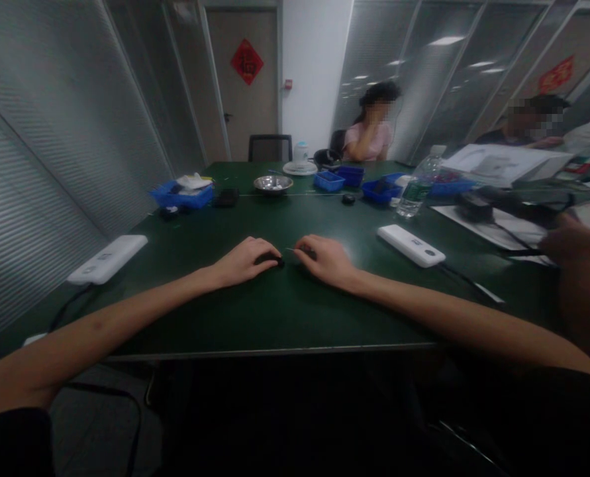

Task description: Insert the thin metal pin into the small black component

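Observation:
Over the middle of the dark green table (235, 318), my two hands face each other a short distance apart. My left hand (247, 260) pinches a small black object (279, 262) between thumb and fingers; its kind is too small to make out. In my right hand (327, 262) is a thin tool with a slender pale tip (289, 250) that points left at the black object. The tool's handle is mostly hidden by my fingers, and the tip looks apart from the object.
White power banks with cables lie at left (108, 258) and right (411, 246). Beyond my hands are a metal bowl (273, 185), a blue tray (183, 193) and a clear bottle (418, 185). A co-worker's hand (580, 238) is at far right; two people sit across the table.

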`<state>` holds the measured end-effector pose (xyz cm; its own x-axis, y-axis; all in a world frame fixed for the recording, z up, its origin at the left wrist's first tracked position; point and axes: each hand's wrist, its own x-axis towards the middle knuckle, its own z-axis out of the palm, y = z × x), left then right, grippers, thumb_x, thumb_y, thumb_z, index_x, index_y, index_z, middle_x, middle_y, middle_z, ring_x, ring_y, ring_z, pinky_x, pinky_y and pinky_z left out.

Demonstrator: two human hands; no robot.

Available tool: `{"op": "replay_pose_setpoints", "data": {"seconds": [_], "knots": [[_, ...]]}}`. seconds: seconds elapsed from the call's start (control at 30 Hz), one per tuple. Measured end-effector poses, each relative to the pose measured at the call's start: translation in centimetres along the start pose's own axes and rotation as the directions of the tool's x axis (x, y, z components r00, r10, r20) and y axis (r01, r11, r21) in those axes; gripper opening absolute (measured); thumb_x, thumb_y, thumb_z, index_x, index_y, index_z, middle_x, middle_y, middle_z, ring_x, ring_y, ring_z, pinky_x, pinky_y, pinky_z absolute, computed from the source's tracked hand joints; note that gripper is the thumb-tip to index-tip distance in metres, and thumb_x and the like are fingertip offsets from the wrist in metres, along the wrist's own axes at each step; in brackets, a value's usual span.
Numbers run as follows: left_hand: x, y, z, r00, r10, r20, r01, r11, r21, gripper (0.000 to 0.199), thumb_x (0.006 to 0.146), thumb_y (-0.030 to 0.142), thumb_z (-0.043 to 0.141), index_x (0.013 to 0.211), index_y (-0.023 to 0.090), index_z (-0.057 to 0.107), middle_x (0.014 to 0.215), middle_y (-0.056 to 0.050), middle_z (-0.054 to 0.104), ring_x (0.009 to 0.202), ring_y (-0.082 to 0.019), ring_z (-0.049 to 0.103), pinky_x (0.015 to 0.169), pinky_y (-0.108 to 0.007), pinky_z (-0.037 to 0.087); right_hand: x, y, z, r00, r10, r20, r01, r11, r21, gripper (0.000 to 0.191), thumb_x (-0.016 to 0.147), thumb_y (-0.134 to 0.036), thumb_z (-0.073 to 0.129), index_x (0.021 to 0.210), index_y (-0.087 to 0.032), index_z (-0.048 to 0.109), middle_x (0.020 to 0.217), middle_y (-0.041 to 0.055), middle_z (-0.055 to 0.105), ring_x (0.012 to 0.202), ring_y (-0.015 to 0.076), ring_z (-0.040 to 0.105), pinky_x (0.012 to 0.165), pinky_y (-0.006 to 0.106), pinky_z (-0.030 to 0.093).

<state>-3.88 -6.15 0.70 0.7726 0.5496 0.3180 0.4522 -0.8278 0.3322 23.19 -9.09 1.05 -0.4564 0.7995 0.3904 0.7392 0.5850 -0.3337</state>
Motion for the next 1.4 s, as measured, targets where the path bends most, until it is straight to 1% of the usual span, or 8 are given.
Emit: {"op": "replay_pose_setpoints", "data": {"seconds": [0.2, 0.37, 0.5, 0.67, 0.8, 0.9, 1.27, 1.4], "knots": [[-0.1, -1.4, -0.4, 0.995, -0.097, -0.035, 0.096, 0.995, -0.020, 0.026, 0.100, 0.039, 0.063, 0.118, 0.024, 0.072, 0.116, -0.005, 0.073, 0.108, -0.024, 0.066, 0.097, -0.041, 0.049, -0.1, 0.0, -0.1, 1.000, -0.013, 0.010, 0.013, 1.000, -0.002, 0.019, 0.104, -0.034, 0.056, 0.108, -0.019, 0.068, 0.105, 0.0071, 0.071, 0.081, 0.0167, 0.061, 0.071, 0.029, 0.043], [-0.7, -5.2, -1.7, 0.956, -0.285, -0.065, 0.273, 0.950, -0.151, 0.029, 0.096, 0.041, 0.066, 0.118, 0.024, 0.075, 0.118, -0.005, 0.074, 0.106, -0.023, 0.068, 0.091, -0.037, 0.054, -0.2, -0.2, -0.2, 0.999, -0.030, 0.029, 0.030, 1.000, 0.003, 0.020, 0.104, -0.034, 0.056, 0.111, -0.020, 0.068, 0.105, 0.0069, 0.070, 0.081, 0.0166, 0.061, 0.071, 0.029, 0.043], [-2.1, -9.6, -3.7, 0.888, -0.438, -0.140, 0.425, 0.898, -0.113, 0.033, 0.090, 0.039, 0.070, 0.119, 0.025, 0.077, 0.123, -0.006, 0.074, 0.106, -0.025, 0.068, 0.091, -0.040, 0.054, -0.2, -0.3, -0.4, 0.998, -0.038, 0.055, 0.037, 0.999, 0.018, 0.021, 0.104, -0.035, 0.055, 0.110, -0.019, 0.068, 0.105, 0.0070, 0.070, 0.080, 0.0160, 0.061, 0.070, 0.028, 0.043], [-4.6, -14.2, -6.8, 0.765, -0.583, -0.272, 0.588, 0.805, -0.073, 0.032, 0.081, 0.040, 0.078, 0.108, 0.022, 0.081, 0.115, -0.008, 0.077, 0.106, -0.028, 0.069, 0.099, -0.041, 0.052, -0.3, -0.2, -0.4, 0.996, -0.069, 0.056, 0.069, 0.998, 0.014, 0.022, 0.104, -0.036, 0.056, 0.111, -0.020, 0.068, 0.105, 0.0070, 0.069, 0.081, 0.0167, 0.061, 0.071, 0.028, 0.044], [-6.7, -16.1, -8.9, 0.670, -0.658, -0.344, 0.689, 0.724, -0.043, 0.029, 0.075, 0.042, 0.081, 0.096, 0.023, 0.083, 0.110, -0.007, 0.079, 0.107, -0.029, 0.068, 0.103, -0.043, 0.049, -0.3, -0.3, -0.4, 0.995, -0.082, 0.065, 0.081, 0.997, 0.016, 0.021, 0.105, -0.035, 0.055, 0.110, -0.019, 0.068, 0.104, 0.0070, 0.069, 0.081, 0.0165, 0.061, 0.070, 0.028, 0.043], [-7.9, -16.8, -9.9, 0.632, -0.691, -0.350, 0.730, 0.683, -0.030, 0.029, 0.076, 0.045, 0.080, 0.095, 0.024, 0.083, 0.107, -0.006, 0.079, 0.105, -0.029, 0.069, 0.102, -0.041, 0.049, -0.3, -0.3, -0.3, 0.994, -0.087, 0.070, 0.086, 0.996, 0.019, 0.022, 0.105, -0.035, 0.054, 0.111, -0.019, 0.068, 0.104, 0.0068, 0.069, 0.081, 0.0161, 0.061, 0.070, 0.028, 0.043], [-9.3, -18.4, -10.3, 0.620, -0.688, -0.377, 0.740, 0.672, -0.009, 0.034, 0.078, 0.044, 0.078, 0.103, 0.022, 0.081, 0.103, -0.007, 0.078, 0.101, -0.029, 0.069, 0.098, -0.042, 0.051, -0.4, -0.4, -0.4, 0.992, -0.097, 0.079, 0.097, 0.995, 0.014, 0.022, 0.104, -0.035, 0.056, 0.110, -0.019, 0.068, 0.104, 0.0064, 0.069, 0.081, 0.0159, 0.061, 0.069, 0.028, 0.043], [-9.4, -18.8, -10.2, 0.666, -0.651, -0.364, 0.710, 0.702, 0.045, 0.030, 0.079, 0.042, 0.073, 0.100, 0.021, 0.081, 0.106, -0.008, 0.077, 0.102, -0.029, 0.069, 0.101, -0.042, 0.050, -0.4, -0.4, -0.4, 0.992, -0.096, 0.080, 0.096, 0.995, 0.008, 0.022, 0.104, -0.036, 0.055, 0.110, -0.019, 0.068, 0.103, 0.0062, 0.069, 0.080, 0.0159, 0.061, 0.069, 0.028, 0.043]]}}
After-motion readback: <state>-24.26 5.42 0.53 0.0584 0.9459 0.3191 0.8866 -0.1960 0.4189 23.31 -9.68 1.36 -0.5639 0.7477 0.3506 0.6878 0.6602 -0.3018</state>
